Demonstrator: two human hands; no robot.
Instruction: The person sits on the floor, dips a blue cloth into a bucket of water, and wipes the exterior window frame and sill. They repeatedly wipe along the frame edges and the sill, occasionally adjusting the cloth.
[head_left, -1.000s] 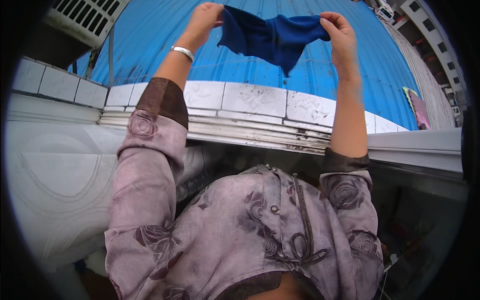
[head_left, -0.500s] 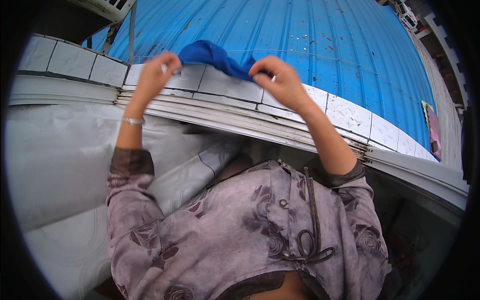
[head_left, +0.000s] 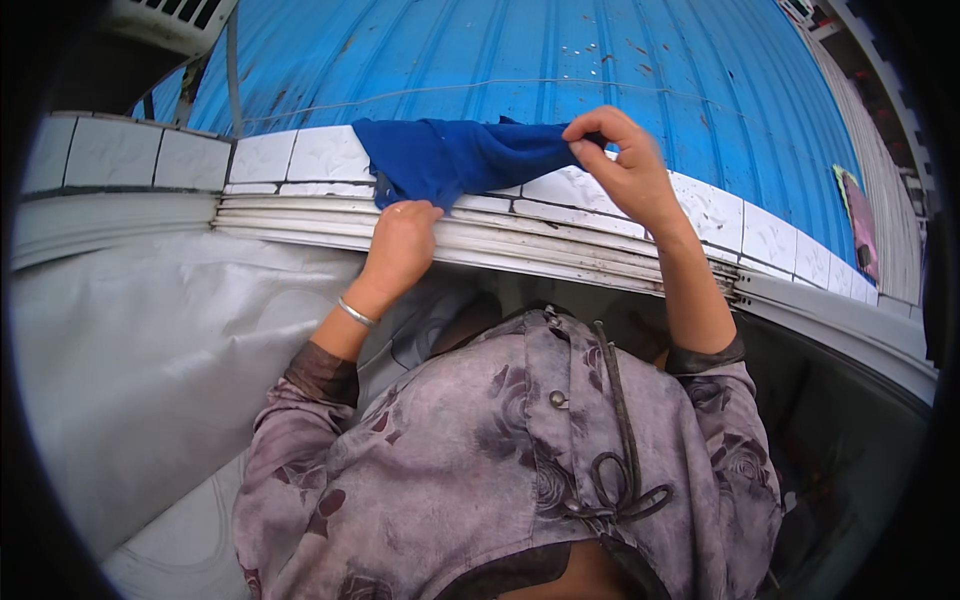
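A blue cloth [head_left: 450, 158] is stretched crosswise over the white tiled ledge [head_left: 720, 210], just beyond the window track. Its right end is pinched between the thumb and fingers of my right hand [head_left: 630, 165], raised over the ledge. My left hand [head_left: 403, 245] is closed on the cloth's lower left edge, above the window track [head_left: 560, 250]. The cloth hangs widest at the left and narrows into a twist toward my right hand. A silver bracelet [head_left: 357, 312] circles my left wrist.
Past the ledge spreads a blue corrugated metal roof [head_left: 480, 60], with a thin wire [head_left: 400, 94] running across it. A grey-white sheet [head_left: 200, 350] covers the area at left. A vented unit [head_left: 180, 22] stands at upper left, a pinkish piece [head_left: 858, 220] at far right.
My left hand has come down and rightward, from the cloth's upper left end to its lower edge. The cloth has spread out wider. My right hand has shifted a little right.
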